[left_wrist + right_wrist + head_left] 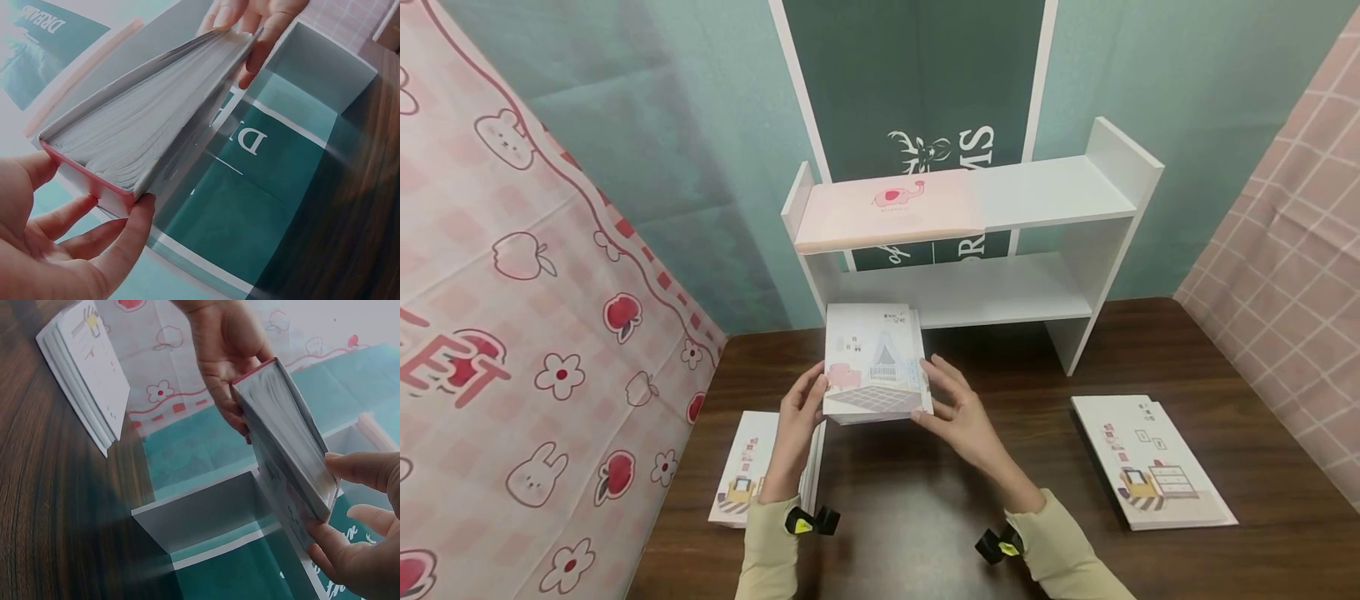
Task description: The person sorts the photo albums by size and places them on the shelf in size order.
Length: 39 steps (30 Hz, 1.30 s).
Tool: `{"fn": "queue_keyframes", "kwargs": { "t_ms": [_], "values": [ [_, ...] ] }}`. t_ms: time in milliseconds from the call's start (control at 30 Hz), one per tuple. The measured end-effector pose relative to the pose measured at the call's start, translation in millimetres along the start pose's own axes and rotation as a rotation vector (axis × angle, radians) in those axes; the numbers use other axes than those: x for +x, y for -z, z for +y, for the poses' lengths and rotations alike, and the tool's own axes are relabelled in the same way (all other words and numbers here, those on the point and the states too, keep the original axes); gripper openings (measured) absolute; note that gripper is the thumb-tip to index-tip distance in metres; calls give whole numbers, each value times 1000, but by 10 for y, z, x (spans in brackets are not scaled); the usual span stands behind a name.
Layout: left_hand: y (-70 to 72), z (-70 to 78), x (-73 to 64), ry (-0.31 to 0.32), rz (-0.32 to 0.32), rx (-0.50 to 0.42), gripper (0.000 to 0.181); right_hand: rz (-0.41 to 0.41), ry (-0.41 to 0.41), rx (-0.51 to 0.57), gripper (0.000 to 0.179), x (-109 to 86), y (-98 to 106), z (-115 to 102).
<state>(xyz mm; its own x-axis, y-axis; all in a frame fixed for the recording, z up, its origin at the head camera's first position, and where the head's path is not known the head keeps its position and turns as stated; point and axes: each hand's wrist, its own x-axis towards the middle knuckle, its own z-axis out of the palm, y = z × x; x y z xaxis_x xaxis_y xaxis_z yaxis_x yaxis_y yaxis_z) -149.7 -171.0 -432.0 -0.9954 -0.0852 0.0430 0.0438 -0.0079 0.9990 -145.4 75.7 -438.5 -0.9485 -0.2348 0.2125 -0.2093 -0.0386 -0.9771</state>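
Both my hands hold a thick photo album [876, 358] at the left front of the white desk shelf [1000, 292], where it overlaps the lower board in the head view. Its pale cover shows a drawn tent, a pink shape and a checked floor. My left hand [796, 425] grips the left side; in the left wrist view the thumb and fingers pinch the red-edged spine [90, 178]. On the opposite side, my right hand [964, 423] pinches the page-opening edge, thumb on one cover and fingers on the other. The pages [290, 425] fan slightly between the covers.
A pale pink album with an elephant [895, 204] lies on the shelf's top board, at its left. More albums lie on the dark wood table: a stack [748, 467] beside my left forearm and another stack [1153, 467] at the right. Patterned cloths hang around the table.
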Motion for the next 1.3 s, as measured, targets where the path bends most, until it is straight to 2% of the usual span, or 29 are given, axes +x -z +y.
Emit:
{"fn": "queue_keyframes", "kwargs": {
  "t_ms": [200, 433, 533, 700, 800, 933, 1000, 1200, 1300],
  "values": [
    [-2, 16, -25, -19, 19, 6, 38, 42, 71, -80, 60, -11, -23, 14],
    [-31, 49, -59, -78, 19, 19, 38, 42, 208, -134, 45, -63, -90, -229],
    [-54, 54, -86, -139, 12, 30, 39, 52, 290, -207, 37, -68, -109, -253],
    [-102, 109, -166, -268, -44, 51, 54, 97, 382, -364, 29, -22, -110, -67],
    [-147, 175, -232, -322, -64, 129, 64, 98, 393, -400, 29, 4, -98, 45],
    [-193, 227, -282, -367, -44, 272, 69, 81, 404, -399, 33, 10, -90, 85],
    [-206, 233, -288, -384, -38, 314, 70, 72, 415, -403, 36, 13, -87, 95],
    [-218, 214, -288, -413, -64, 353, 72, 58, 455, -460, 47, 21, -85, 127],
    [-212, 159, -269, -450, -79, 383, 75, 60, 478, -488, 51, 26, -82, 142]
  ]
}}
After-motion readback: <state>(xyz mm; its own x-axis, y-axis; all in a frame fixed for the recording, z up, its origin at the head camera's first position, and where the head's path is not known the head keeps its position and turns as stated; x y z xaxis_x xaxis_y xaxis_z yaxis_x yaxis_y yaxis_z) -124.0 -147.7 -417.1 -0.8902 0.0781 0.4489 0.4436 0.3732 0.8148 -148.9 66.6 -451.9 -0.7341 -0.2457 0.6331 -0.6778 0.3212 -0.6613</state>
